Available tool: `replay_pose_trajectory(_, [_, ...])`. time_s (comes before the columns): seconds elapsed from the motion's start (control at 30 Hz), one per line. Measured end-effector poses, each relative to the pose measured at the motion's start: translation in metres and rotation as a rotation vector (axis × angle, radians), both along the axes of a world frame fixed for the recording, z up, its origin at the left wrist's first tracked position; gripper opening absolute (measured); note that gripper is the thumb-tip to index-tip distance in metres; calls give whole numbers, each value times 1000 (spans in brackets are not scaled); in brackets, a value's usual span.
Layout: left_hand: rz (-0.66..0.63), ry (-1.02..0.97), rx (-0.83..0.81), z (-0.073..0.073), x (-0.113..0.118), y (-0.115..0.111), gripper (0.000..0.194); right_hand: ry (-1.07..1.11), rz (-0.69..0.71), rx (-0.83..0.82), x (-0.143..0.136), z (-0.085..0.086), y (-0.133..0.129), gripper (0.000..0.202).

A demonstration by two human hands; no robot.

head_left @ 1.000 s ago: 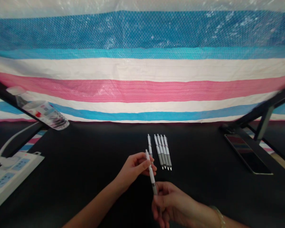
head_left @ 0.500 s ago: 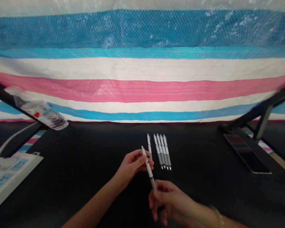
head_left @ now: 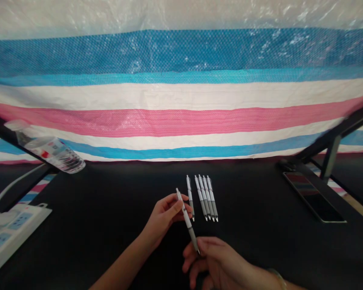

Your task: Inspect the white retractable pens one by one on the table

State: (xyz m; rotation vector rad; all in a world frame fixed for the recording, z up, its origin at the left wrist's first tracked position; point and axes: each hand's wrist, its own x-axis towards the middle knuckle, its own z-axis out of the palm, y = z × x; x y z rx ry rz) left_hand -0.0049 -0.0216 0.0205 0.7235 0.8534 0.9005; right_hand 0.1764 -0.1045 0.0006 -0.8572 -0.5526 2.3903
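Observation:
A white click pen with a grey grip point(head_left: 186, 218) slants across the space between my hands. My left hand point(head_left: 167, 210) is closed, pinching its white upper half between thumb and fingers. At its lower end, my right hand point(head_left: 216, 257) has thumb and index finger against the grey grip near the metal tip, with the other fingers loosely curled. Just beyond my left hand lies a single similar pen point(head_left: 190, 192), partly behind the fingertips. To its right, several matching pens point(head_left: 207, 197) lie side by side, tips toward me.
All this is over a black tabletop point(head_left: 245, 201). A smartphone point(head_left: 314, 197) lies at the right, beside a black frame bar point(head_left: 331, 151). At the left are a white power strip point(head_left: 21, 229) and a tilted clear bottle point(head_left: 56, 153). A striped sheet point(head_left: 181, 121) hangs behind.
My right hand has slid down the held pen toward its tip, uncovering more of the grey grip. The held pen has shifted slightly left and down. The view has tilted up slightly.

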Motion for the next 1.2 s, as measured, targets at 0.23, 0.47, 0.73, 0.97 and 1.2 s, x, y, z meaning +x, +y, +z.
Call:
replay_pose_trajectory(0.23, [6,10,-9,3,2,0,37,-56,-13,10,0,-5,0,43])
replay_pose_trajectory(0.47, [15,19,3,3,3,-1,36,-89,-14,21,1,0,2,47])
replay_pose_trajectory(0.73, [17,-11,40,1,3,-2,33,-68,-42,35,-1,-8,-1,43])
replay_pose_trajectory(0.97, [29,4,63,4,7,-4,35,-62,-11,19,1,-5,0,46])
replay_pose_trajectory(1.2, [77,146,108,8,5,-6,85,43,19,-31,4,5,3,52])
